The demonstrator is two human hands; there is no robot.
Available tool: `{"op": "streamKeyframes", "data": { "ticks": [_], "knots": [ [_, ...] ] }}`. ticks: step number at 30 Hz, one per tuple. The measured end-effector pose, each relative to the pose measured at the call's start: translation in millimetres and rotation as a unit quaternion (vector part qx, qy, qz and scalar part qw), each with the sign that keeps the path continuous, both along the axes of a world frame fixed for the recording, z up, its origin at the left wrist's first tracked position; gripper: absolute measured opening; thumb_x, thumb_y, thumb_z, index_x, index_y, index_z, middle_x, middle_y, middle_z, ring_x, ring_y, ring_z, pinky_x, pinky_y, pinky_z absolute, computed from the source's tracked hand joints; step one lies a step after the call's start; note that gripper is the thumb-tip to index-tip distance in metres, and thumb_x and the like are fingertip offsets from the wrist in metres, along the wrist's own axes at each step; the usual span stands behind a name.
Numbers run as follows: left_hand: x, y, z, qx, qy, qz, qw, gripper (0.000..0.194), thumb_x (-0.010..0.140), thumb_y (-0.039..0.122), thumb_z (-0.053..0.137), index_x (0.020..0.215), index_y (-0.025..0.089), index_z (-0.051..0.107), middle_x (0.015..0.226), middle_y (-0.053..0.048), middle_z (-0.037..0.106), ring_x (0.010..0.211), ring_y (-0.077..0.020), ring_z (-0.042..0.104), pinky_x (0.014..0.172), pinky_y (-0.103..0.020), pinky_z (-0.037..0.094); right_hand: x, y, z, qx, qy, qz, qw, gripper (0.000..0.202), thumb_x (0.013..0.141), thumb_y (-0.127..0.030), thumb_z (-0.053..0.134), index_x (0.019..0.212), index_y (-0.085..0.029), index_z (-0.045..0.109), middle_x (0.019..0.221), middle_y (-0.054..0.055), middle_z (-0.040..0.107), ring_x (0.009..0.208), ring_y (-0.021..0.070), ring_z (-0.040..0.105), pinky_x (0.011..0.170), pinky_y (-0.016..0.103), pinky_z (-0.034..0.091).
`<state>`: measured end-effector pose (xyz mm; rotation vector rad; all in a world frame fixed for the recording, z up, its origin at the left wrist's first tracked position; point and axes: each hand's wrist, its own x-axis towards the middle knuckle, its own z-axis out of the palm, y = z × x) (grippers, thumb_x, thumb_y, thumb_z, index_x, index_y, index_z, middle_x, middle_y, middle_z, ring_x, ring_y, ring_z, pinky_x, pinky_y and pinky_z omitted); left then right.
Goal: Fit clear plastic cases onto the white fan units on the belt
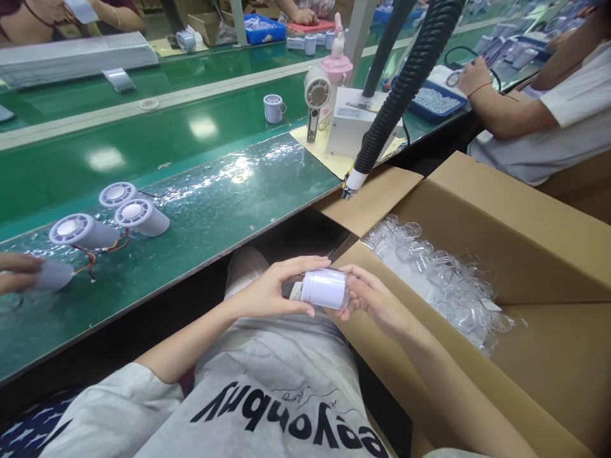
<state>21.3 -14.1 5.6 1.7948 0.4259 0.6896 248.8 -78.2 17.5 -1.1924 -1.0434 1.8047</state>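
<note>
Over my lap, both hands hold a white cylindrical housing (322, 289), lying on its side. My left hand (267, 289) wraps thumb and fingers round its left end. The fingers of my right hand (370, 298) close on the other end, where a clear plastic cover seems to sit over the housing. Similar white cylindrical units (142, 217) with slotted round ends and thin coloured wires rest on the green bench (229, 210) to the left. Another person's hand (19, 272) grips one more at the left edge.
On my right stands an open cardboard box (539, 254) holding many clear plastic covers (434, 270). A black corrugated hose (405, 89) hangs above its near corner. A handheld fan (317, 95) stands by a white device (356, 121). A co-worker (563, 121) sits at the right.
</note>
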Motion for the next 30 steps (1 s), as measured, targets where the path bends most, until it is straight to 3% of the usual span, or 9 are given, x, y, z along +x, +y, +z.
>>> {"op": "streamKeyframes", "data": {
  "ticks": [11, 17, 21, 25, 28, 30],
  "knots": [
    [0, 1, -3.8, -0.031, -0.023, -0.013, 0.999, 0.081, 0.065, 0.022, 0.086, 0.138, 0.030, 0.053, 0.144, -0.011, 0.053, 0.137, -0.0302, 0.045, 0.112, -0.044, 0.042, -8, 0, -0.1, -0.086, 0.065, 0.031, 0.994, 0.056, 0.085, -0.073, 0.053, 0.090, -0.017, 0.054, 0.065, 0.003, 0.068, 0.045, 0.0096, 0.061, 0.041, 0.014, 0.049],
    [0, 0, -4.5, -0.104, -0.020, -0.006, 0.994, 0.083, 0.063, 0.020, 0.086, 0.139, 0.028, 0.053, 0.141, -0.014, 0.056, 0.128, -0.0309, 0.056, 0.106, -0.043, 0.048, -9, 2, -6.5, -0.117, 0.091, 0.023, 0.989, 0.057, 0.097, -0.064, 0.039, 0.092, -0.012, 0.060, 0.061, 0.005, 0.067, 0.042, 0.0095, 0.061, 0.040, 0.013, 0.049],
    [0, 1, -3.6, -0.084, -0.012, -0.007, 0.996, 0.080, 0.064, 0.022, 0.086, 0.137, 0.028, 0.054, 0.139, -0.013, 0.056, 0.128, -0.0304, 0.055, 0.103, -0.041, 0.049, -11, 4, -5.5, -0.173, 0.093, 0.023, 0.980, 0.062, 0.104, -0.054, 0.018, 0.092, -0.012, 0.061, 0.056, 0.005, 0.065, 0.038, 0.0092, 0.059, 0.035, 0.011, 0.045],
    [0, -2, 1.7, -0.068, 0.015, -0.005, 0.998, 0.071, 0.069, 0.023, 0.083, 0.135, 0.028, 0.055, 0.136, -0.011, 0.057, 0.125, -0.0279, 0.055, 0.099, -0.036, 0.051, -11, 3, -5.8, -0.212, 0.090, 0.060, 0.971, 0.073, 0.103, -0.057, 0.006, 0.086, -0.012, 0.061, 0.051, 0.003, 0.061, 0.033, 0.0073, 0.054, 0.030, 0.010, 0.039],
    [-1, -7, 8.0, -0.122, 0.020, 0.000, 0.992, 0.066, 0.074, 0.022, 0.079, 0.134, 0.027, 0.054, 0.132, -0.010, 0.058, 0.115, -0.0234, 0.061, 0.095, -0.032, 0.053, -10, -2, -11.6, -0.161, 0.077, 0.090, 0.980, 0.076, 0.095, -0.073, 0.013, 0.094, -0.014, 0.061, 0.055, 0.003, 0.061, 0.038, 0.0095, 0.057, 0.033, 0.013, 0.043],
    [-1, -10, 11.4, -0.175, 0.021, 0.006, 0.984, 0.064, 0.075, 0.022, 0.078, 0.134, 0.027, 0.053, 0.131, -0.009, 0.058, 0.110, -0.0210, 0.062, 0.091, -0.030, 0.054, -9, -7, -15.1, -0.051, 0.037, 0.074, 0.995, 0.076, 0.089, -0.080, 0.026, 0.112, -0.015, 0.057, 0.079, 0.009, 0.068, 0.059, 0.0158, 0.068, 0.048, 0.021, 0.056]
  ]
}}
